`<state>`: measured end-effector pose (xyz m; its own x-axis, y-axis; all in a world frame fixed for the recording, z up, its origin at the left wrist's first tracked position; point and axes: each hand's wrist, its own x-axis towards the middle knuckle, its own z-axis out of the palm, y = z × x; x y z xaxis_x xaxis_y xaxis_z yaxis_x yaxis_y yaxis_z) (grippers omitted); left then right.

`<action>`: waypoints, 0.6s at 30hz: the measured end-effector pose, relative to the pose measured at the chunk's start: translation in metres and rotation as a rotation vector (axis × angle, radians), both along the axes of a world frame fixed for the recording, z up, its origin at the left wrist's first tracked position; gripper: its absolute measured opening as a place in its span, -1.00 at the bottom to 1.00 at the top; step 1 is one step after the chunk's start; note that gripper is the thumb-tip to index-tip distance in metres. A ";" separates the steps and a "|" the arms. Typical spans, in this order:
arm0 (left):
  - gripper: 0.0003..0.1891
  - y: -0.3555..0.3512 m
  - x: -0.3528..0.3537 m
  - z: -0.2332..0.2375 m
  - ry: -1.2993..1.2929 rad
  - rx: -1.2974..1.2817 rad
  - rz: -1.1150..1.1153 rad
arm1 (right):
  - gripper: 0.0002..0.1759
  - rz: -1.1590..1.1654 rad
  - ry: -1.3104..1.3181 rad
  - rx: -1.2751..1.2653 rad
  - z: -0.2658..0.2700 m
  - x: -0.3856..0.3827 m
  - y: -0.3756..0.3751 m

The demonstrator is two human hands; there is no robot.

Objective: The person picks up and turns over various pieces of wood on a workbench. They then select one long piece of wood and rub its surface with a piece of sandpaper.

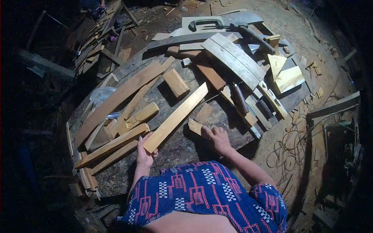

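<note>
My left hand (146,152) is closed round the lower end of a long, pale wooden strip (176,118), which slants up and away to the right above the workbench. My right hand (218,139) has its fingers closed on the near end of a short wooden piece (195,126) low over the bench. Just beyond that lies a small brown wood block (203,113). Left of my left hand are several lengths of timber, among them a thick brown batten (112,145). A rectangular wood block (176,82) rests farther back.
A curved grey board (234,58), a handsaw (254,38) and a dark-handled tool (240,99) lie on the bench (171,171). A long brown plank (116,103) runs along its left side. Coiled cord (287,151) lies on the ground at right.
</note>
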<state>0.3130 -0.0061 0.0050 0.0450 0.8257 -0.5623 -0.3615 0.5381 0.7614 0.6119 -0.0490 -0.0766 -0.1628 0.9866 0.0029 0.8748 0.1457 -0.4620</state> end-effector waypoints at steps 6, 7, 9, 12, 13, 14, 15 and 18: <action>-0.40 -0.008 -0.016 -0.002 -0.049 -0.109 0.146 | -0.24 0.037 -0.003 0.041 -0.010 0.023 0.015; -0.41 -0.012 -0.017 0.003 -0.032 -0.110 0.164 | -0.21 -0.015 0.018 0.027 -0.002 0.028 0.015; -0.41 -0.017 -0.018 0.009 0.016 -0.123 0.203 | -0.18 -0.087 0.022 0.015 0.003 0.037 0.009; -0.41 -0.025 -0.019 0.015 0.042 -0.127 0.201 | -0.28 -0.200 0.003 0.095 0.009 0.054 -0.003; -0.41 -0.027 -0.020 0.015 0.041 -0.133 0.188 | -0.32 -0.204 0.007 0.124 -0.002 0.059 -0.010; -0.41 -0.028 -0.019 0.015 0.027 -0.124 0.193 | -0.35 -0.208 0.006 0.156 -0.012 0.063 -0.015; -0.40 -0.028 -0.019 0.014 0.011 -0.113 0.199 | -0.35 -0.219 -0.002 0.153 -0.011 0.062 -0.016; -0.39 -0.025 -0.022 0.008 -0.063 -0.051 0.174 | -0.43 -0.158 -0.033 0.258 -0.008 0.052 -0.012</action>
<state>0.2913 -0.0312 0.0134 -0.0593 0.7946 -0.6043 -0.4986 0.5009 0.7075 0.6635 -0.0615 -0.0846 -0.0119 0.9671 0.2542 0.9100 0.1158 -0.3981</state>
